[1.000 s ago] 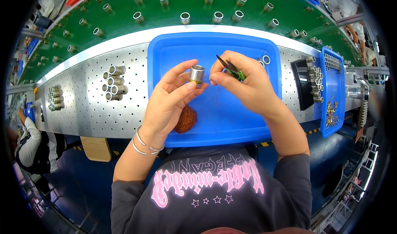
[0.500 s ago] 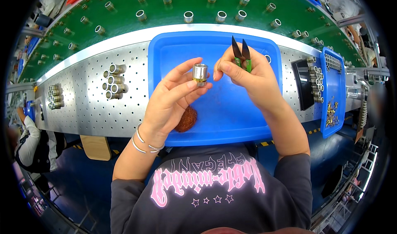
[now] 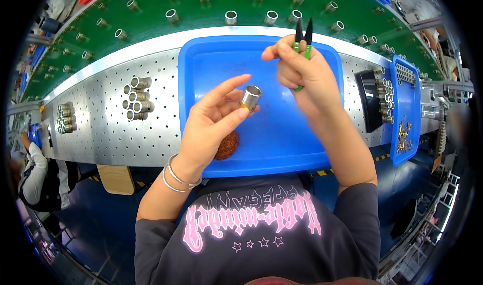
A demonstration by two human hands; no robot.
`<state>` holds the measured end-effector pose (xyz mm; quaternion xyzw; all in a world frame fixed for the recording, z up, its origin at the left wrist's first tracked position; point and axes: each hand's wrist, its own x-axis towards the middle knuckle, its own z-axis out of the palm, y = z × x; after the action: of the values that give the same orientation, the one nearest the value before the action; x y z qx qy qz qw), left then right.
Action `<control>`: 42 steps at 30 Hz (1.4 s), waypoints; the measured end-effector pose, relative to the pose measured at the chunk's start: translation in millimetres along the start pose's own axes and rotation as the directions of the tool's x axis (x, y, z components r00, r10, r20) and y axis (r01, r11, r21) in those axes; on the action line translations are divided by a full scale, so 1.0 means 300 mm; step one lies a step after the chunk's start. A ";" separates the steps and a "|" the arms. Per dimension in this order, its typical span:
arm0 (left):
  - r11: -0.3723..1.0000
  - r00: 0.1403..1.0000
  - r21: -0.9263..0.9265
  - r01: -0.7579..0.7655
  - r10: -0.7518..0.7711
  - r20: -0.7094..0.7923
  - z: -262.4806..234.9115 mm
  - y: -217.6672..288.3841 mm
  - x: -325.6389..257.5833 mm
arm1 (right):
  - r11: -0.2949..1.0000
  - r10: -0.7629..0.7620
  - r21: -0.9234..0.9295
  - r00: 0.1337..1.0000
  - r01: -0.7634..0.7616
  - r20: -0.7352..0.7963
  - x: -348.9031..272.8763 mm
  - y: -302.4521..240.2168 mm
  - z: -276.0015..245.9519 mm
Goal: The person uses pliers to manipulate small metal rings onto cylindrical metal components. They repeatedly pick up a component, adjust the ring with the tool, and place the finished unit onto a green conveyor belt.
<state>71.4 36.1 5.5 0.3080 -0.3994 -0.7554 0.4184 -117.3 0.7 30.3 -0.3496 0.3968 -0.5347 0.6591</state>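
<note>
well, the left grip (image 3: 212,118) pinches a tilted metal sleeve (image 3: 250,98); the right grip (image 3: 308,72), farther forward, clasps green-handled snips (image 3: 308,37).

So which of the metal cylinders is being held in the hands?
The metal cylinder in the left hand, above the large blue tray; others rest, unheld, on the green surface or perforated bench.

You get bright light, sheen on the metal table (image 3: 103,139), slightly blurred right hand (image 3: 308,73), bent, black-rimmed edges.
</note>
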 end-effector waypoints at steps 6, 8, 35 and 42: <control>0.992 0.987 -0.114 0.060 -0.076 -0.142 -0.023 0.017 0.012 | 0.980 -0.175 0.110 0.981 0.165 0.087 -0.040 -0.032 -0.034; 0.990 0.984 -0.129 0.054 -0.075 -0.160 -0.024 0.016 0.018 | 0.970 -0.239 0.084 0.961 0.229 0.137 -0.059 -0.050 -0.016; 0.999 0.974 -0.030 -0.043 0.035 -0.224 -0.011 0.032 0.017 | 0.502 -0.332 -0.759 0.903 0.415 0.273 -0.065 -0.031 0.050; 0.997 0.972 -0.026 -0.072 0.064 -0.224 -0.015 0.033 0.013 | 0.073 -0.400 -0.851 0.797 0.520 0.453 -0.065 0.030 0.048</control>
<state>77.0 27.7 11.3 0.3699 -0.3473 -0.7078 0.4915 -102.9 22.1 31.5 -0.8050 0.4698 -0.3412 0.1221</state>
